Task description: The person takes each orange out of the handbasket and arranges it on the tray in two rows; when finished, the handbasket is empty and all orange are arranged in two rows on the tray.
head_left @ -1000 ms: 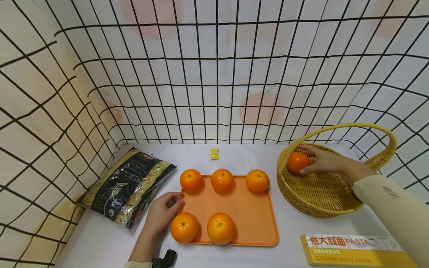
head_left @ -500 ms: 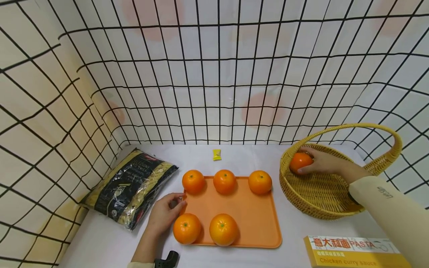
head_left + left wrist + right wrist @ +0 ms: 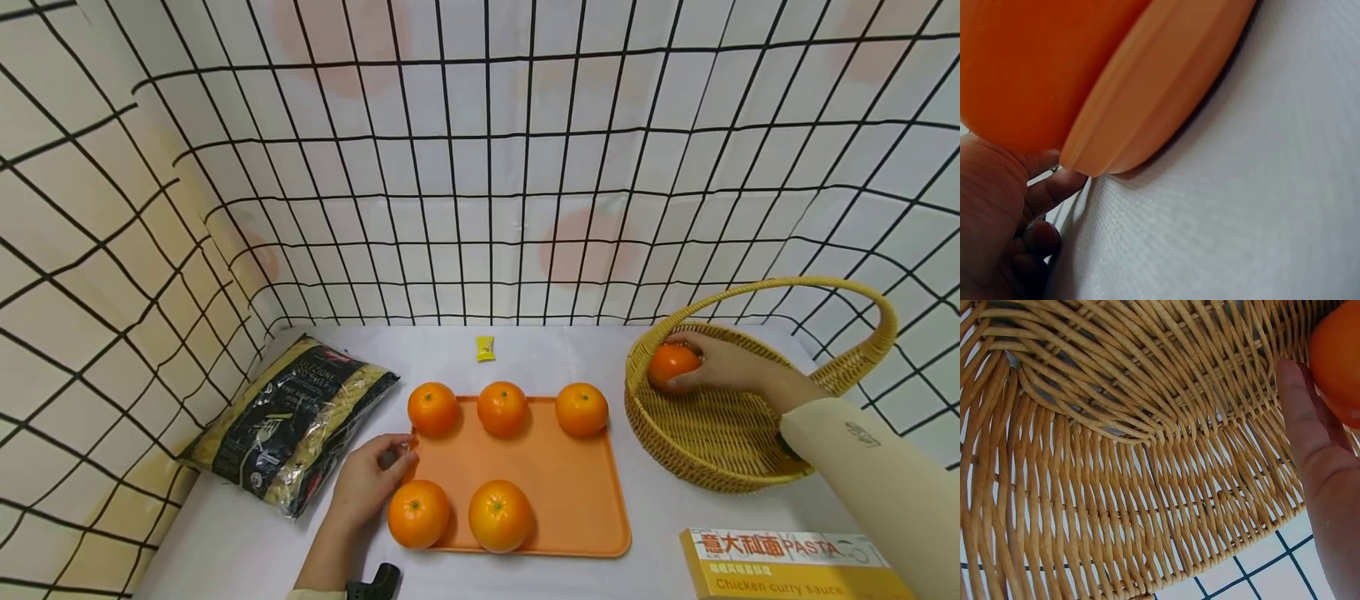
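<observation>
In the head view, several oranges lie on an orange tray: one at the back left, one at the back middle, another at the back right, and two along the front. My left hand pinches the tray's left rim between thumb and fingers; the left wrist view shows its fingers at the rim. My right hand reaches under the handle of a wicker basket and holds a redder orange against the basket's left inner side. Its far fingers are partly hidden.
A black and yellow pasta bag lies left of the tray. Behind the tray sits a small yellow packet. A pasta box lies at the front right, partly under the right sleeve. Black wire grid walls surround the white table.
The head view has shifted slightly. My right hand stays on the orange in the basket, and my left hand keeps its place at the tray's rim.
</observation>
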The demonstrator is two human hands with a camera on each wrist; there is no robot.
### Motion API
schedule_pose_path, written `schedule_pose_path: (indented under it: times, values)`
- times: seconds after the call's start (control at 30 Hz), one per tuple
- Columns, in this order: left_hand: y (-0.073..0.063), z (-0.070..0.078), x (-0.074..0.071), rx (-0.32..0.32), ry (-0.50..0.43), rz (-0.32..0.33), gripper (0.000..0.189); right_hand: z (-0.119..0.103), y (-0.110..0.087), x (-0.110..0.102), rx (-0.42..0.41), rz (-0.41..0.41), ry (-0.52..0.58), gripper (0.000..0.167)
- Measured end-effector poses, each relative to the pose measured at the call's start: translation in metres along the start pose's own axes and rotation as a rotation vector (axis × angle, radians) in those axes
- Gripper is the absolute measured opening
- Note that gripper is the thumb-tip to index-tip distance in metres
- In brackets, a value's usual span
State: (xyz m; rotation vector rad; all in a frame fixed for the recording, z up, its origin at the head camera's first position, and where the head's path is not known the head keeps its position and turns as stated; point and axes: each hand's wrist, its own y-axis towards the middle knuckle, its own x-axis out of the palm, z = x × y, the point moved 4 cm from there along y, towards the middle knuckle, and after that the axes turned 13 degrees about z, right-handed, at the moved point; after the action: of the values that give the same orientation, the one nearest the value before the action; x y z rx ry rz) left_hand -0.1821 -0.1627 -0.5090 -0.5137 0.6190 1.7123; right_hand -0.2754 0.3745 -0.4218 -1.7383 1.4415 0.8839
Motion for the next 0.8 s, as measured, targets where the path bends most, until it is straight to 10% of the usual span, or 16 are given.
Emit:
schedule_pose_path:
  times: [0.8]
  values:
    - [-0.001, 0.001, 0.000, 0.005, -0.004, -0.004, 0.023, -0.020, -0.030, -0.030, 0.015, 0.098, 0.000, 0.083]
